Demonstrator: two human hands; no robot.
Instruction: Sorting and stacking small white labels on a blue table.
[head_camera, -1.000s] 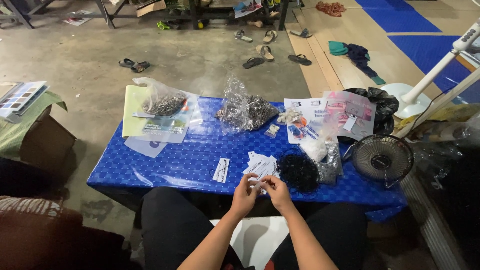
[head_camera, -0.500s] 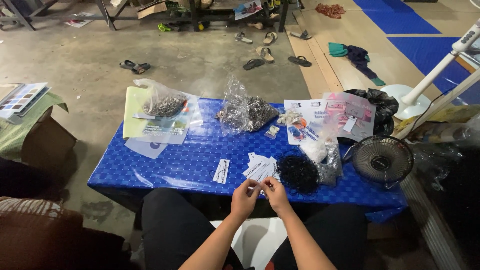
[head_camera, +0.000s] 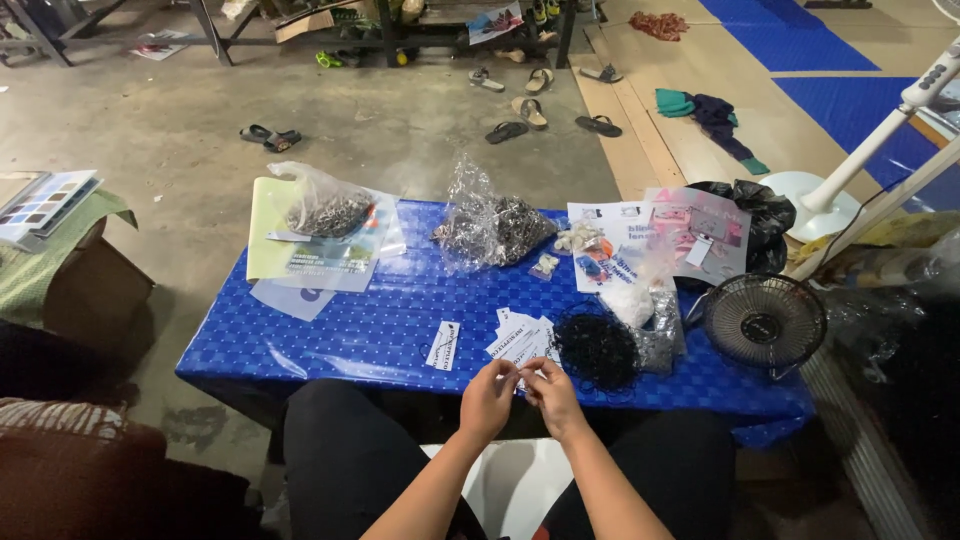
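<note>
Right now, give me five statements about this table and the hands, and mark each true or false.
1. The left hand and right hand meet at the near edge of the blue table. True.
2. The small black fan sits at the table's left end. False: the right end.
3. A pile of black loops lies right of the white tags. True.
4. The table cover is red. False: blue.
5. Sandals lie on the concrete floor beyond. True.

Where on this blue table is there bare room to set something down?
The blue table is bare along its front left, between the yellow sheet and the lone white tag. Its right half is crowded: tag pile, black cord tangle, small fan.
</note>
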